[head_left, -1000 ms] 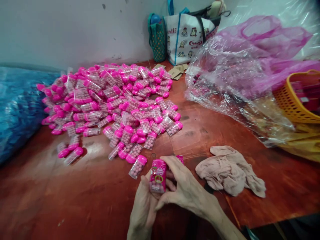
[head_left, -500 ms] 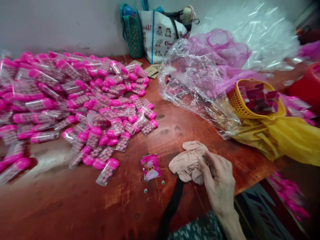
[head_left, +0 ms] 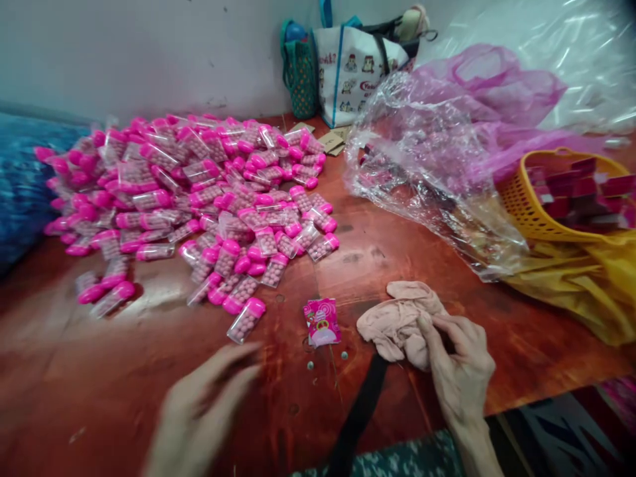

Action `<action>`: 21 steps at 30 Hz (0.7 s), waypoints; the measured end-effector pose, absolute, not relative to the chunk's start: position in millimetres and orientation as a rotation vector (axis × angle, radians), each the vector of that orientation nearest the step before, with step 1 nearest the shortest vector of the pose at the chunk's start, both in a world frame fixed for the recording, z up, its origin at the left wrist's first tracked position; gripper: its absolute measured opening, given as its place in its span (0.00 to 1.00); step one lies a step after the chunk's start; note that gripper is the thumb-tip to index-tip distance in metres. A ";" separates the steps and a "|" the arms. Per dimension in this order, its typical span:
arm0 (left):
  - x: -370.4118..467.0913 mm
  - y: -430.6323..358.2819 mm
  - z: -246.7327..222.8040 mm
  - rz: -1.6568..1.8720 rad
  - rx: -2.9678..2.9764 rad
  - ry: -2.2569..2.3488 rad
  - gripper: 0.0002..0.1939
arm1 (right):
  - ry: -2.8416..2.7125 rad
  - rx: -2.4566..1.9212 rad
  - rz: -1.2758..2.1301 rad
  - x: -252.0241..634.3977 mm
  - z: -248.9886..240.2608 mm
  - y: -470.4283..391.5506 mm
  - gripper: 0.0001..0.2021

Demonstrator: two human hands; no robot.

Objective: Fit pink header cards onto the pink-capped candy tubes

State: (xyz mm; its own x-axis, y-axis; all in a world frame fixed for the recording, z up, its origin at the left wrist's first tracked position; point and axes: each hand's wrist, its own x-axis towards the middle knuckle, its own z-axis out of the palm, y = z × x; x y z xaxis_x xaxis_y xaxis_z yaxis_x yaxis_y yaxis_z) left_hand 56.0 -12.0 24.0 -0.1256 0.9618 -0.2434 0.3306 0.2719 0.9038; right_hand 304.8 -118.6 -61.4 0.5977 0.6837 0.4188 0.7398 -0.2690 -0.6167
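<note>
My right hand [head_left: 460, 358] pinches the right side of a crumpled beige cloth [head_left: 400, 321] that lies on the red-brown table [head_left: 268, 424]. My left hand [head_left: 203, 404], blurred, is over the table at lower left with thumb and fingers apart and nothing between them. Just beyond its fingertips lies a clear bottle with a pink cap [head_left: 246, 320], at the near edge of a big pile of similar bottles [head_left: 199, 179] filled with pale pink balls. A small pink printed packet [head_left: 322, 322] lies between the bottles and the cloth.
Clear crumpled plastic [head_left: 412, 152] and pink film [head_left: 497, 79] spread at the back right. Beside them a yellow basket [head_left: 521, 199] holds dark pink pieces, with yellow cloth [head_left: 581, 285] below. A white bag [head_left: 348, 73] stands by the wall; a blue sack [head_left: 24, 179] is far left.
My left hand has come into view at lower left. The view has turned left, bringing the blue sack in. My right hand still pinches the cloth.
</note>
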 end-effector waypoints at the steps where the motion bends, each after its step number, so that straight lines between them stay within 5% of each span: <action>1: 79.9 -17.9 19.5 0.704 1.552 1.453 0.12 | -1.107 -1.998 -0.082 305.7 -61.7 -117.8 0.11; 4: 160.1 -37.9 -1.8 0.255 2.271 1.021 0.17 | -1.100 -2.002 -0.050 310.3 -61.7 -116.6 0.13; 8: 213.9 -45.2 -28.4 0.177 2.373 0.948 0.12 | -1.136 -2.031 0.008 317.7 -61.7 -113.2 0.16; 16: 191.6 -44.5 -30.3 0.242 2.329 0.908 0.07 | -1.166 -2.044 0.070 325.5 -66.0 -105.2 0.20; 21: 138.3 -44.3 -22.4 0.672 1.982 1.075 0.10 | -1.053 -2.064 -0.029 313.8 -50.4 -105.8 0.15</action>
